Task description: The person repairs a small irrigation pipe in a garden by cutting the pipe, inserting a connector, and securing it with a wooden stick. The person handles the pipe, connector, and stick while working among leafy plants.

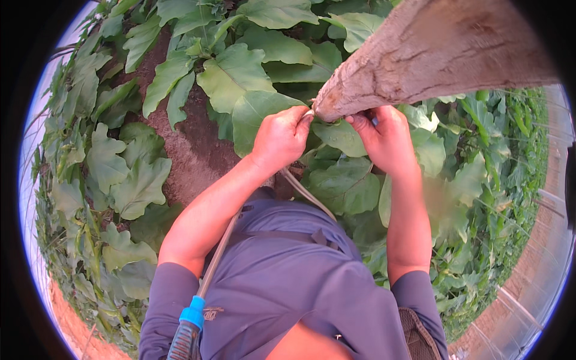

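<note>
A thick wooden post with a rough, cracked surface comes down from the upper right and narrows to its low end between my hands. On the left side of that end, my left hand is closed in a pinch, with a tiny pale bit showing at the fingertips. My right hand is closed on the other side, thumb and fingers tucked against the post's underside. What either hand grips is too small or hidden to name. Broad green leaves of lobed plants surround both hands, one right beside my left knuckles.
A wand's dark handle with a blue collar lies along my left side. A thin pale hose runs past my waist. Bare brown soil shows left of my hands. Dense plants fill the right, with sheeting beyond.
</note>
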Motion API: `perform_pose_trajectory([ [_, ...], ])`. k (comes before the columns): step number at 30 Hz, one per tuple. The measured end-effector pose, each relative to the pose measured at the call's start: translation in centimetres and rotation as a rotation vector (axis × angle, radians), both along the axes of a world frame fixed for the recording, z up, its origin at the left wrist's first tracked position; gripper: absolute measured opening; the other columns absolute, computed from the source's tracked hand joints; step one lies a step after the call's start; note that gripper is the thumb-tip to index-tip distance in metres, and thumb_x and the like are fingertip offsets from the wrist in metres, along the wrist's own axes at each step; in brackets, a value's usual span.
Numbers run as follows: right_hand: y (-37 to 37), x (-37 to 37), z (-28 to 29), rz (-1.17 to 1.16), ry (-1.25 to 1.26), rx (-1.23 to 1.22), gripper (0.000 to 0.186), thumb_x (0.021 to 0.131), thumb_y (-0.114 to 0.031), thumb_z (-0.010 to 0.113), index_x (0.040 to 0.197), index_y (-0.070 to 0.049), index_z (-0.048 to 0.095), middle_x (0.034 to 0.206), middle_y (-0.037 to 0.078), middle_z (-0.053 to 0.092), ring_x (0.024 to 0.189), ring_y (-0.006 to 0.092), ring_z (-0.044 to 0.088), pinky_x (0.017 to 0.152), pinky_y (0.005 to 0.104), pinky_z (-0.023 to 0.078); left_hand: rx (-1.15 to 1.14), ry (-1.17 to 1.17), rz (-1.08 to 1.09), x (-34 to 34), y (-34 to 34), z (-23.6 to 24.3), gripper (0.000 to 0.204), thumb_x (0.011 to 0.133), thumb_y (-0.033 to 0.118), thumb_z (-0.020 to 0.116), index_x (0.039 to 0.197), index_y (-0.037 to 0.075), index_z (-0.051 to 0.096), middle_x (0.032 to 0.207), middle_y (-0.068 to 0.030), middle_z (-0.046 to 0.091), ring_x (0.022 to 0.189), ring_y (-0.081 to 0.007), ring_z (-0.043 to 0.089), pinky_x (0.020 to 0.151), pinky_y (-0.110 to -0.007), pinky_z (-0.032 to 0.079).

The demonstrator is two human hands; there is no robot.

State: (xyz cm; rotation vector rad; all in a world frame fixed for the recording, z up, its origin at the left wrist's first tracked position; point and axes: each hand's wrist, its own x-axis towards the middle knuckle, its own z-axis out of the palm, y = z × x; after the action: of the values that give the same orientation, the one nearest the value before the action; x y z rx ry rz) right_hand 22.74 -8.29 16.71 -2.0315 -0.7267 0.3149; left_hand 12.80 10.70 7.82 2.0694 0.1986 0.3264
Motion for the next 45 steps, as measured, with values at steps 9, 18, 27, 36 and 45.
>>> perform_pose_trajectory([
  [9, 0.0, 0.9, 0.2, 0.065, -0.020, -0.003, 0.033, 0.092, -0.002, 0.076, 0.122, -0.002, 0.063, 0.101, 0.015, 0.074, 0.089, 0.0314, 0.073, 0.080, 0.0407, 0.057, 0.045, -0.034, -0.070, 0.6, 0.3, -0.5, 0.018, 0.099, 0.011, 0.069, 0.111, -0.002, 0.071, 0.093, -0.0251, 0.072, 0.082, -0.0437, 0.071, 0.070, -0.044, 0.056],
  [18, 0.2, 3.8, 2.1, 0.348, -0.238, -0.257, 0.030, 0.090, -0.014, 0.078, 0.118, -0.004, 0.070, 0.102, 0.020, 0.075, 0.095, 0.0433, 0.070, 0.081, 0.0482, 0.056, 0.104, -0.044, -0.104, 0.8, 0.3, -0.3, 0.012, 0.097, 0.009, 0.068, 0.103, -0.002, 0.067, 0.085, -0.0253, 0.069, 0.078, -0.0471, 0.068, 0.065, -0.049, 0.053],
  [27, 0.5, 3.6, 1.6, 0.342, -0.232, -0.170, 0.027, 0.092, -0.015, 0.077, 0.117, -0.005, 0.070, 0.100, 0.020, 0.074, 0.095, 0.0432, 0.069, 0.081, 0.0482, 0.056, 0.187, -0.054, -0.165, 1.5, 0.8, -0.4, 0.011, 0.094, 0.007, 0.067, 0.090, 0.000, 0.059, 0.077, -0.0248, 0.064, 0.073, -0.0478, 0.065, 0.061, -0.055, 0.049],
  [36, 0.6, 3.5, 1.3, 0.330, -0.297, -0.222, 0.027, 0.092, -0.015, 0.077, 0.115, -0.004, 0.067, 0.095, 0.021, 0.074, 0.093, 0.0439, 0.070, 0.077, 0.0499, 0.057, 0.174, -0.091, -0.184, 2.3, 0.9, -0.1, 0.012, 0.094, 0.006, 0.066, 0.088, 0.000, 0.058, 0.073, -0.0259, 0.063, 0.071, -0.0486, 0.065, 0.060, -0.056, 0.048],
  [45, 0.6, 3.6, 0.6, 0.313, -0.303, -0.212, 0.035, 0.091, -0.014, 0.078, 0.117, -0.001, 0.060, 0.091, 0.022, 0.073, 0.088, 0.0448, 0.071, 0.074, 0.0506, 0.057, 0.020, 0.175, -0.281, 3.6, 2.3, 0.9, 0.013, 0.093, 0.009, 0.067, 0.100, -0.001, 0.069, 0.085, -0.0276, 0.069, 0.081, -0.0488, 0.068, 0.068, -0.053, 0.054],
])
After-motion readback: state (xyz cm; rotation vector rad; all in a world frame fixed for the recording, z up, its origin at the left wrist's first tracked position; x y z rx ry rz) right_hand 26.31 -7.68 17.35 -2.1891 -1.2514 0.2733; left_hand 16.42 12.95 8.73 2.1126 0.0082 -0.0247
